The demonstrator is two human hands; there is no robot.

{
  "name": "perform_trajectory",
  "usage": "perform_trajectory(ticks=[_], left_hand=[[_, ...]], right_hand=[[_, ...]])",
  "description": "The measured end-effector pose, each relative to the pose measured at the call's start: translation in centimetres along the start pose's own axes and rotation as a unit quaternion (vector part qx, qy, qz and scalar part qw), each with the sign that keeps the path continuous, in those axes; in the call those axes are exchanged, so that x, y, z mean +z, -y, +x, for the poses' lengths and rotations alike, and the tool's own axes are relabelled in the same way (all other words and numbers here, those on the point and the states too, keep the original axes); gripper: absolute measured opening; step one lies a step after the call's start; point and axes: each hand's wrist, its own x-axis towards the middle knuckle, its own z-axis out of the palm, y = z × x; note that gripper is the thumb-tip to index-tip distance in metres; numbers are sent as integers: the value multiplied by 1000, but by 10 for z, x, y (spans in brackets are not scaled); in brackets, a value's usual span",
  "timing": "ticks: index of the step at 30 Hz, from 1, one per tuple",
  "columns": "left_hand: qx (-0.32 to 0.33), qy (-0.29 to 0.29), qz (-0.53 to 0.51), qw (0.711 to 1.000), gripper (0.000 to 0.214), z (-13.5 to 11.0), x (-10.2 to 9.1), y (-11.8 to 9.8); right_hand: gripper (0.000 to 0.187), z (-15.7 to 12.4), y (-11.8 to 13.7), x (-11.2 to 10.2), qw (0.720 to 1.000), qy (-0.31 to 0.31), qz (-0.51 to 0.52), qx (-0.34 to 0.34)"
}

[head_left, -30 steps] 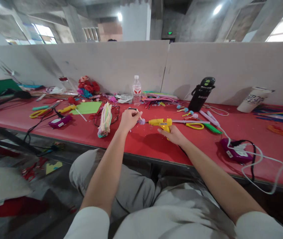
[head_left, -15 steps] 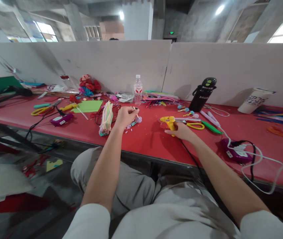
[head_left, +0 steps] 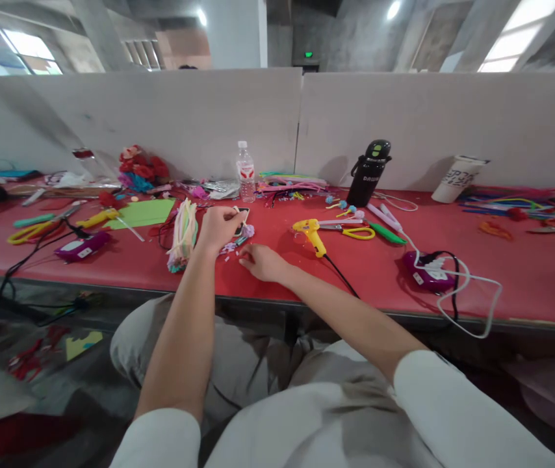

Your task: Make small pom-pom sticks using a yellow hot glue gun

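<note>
My left hand (head_left: pixel 219 227) is closed in a pinch on a pale stem with a fuzzy lilac pom-pom flower (head_left: pixel 247 231) at its end. Behind its fingers lies a dark flat object with a light rim, partly hidden. My right hand (head_left: pixel 264 262) hovers low over the red table, fingers slightly apart and holding nothing visible. Just beyond its fingertips are small lilac bits (head_left: pixel 229 248). The yellow glue gun (head_left: pixel 310 235) lies on the table to the right of that hand. A bundle of pastel pipe cleaners (head_left: pixel 182 235) rests left of my left hand.
Yellow-handled scissors (head_left: pixel 358 232), a green pen-like item (head_left: pixel 387 234) and a purple power block (head_left: pixel 427 272) with cables are on the right. A water bottle (head_left: pixel 245 172), black flask (head_left: pixel 370 174) and white cup (head_left: pixel 459 179) stand at the back. Green paper (head_left: pixel 145 213) lies left.
My right hand has let go of the glue gun, leaving it on the table, and has moved left toward the lilac bits. My left hand still pinches the stem. The view has turned right.
</note>
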Motion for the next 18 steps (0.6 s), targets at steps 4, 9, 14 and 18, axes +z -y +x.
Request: perform_trajectory(ticks=[4, 9, 14, 18], left_hand=[[-5, -10, -14, 1000, 35, 5, 0, 3], [-5, -7, -17, 1000, 36, 6, 1, 2], [-8, -6, -14, 1000, 38, 4, 0, 1], [-4, 2, 7, 1000, 39, 2, -1, -1]], right_hand=[[26, 28, 11, 25, 999, -17, -36, 11], [14, 40, 13, 38, 998, -8, -66, 8], [9, 28, 17, 38, 995, -12, -49, -84], [11, -1, 12, 13, 977, -5, 104, -188]])
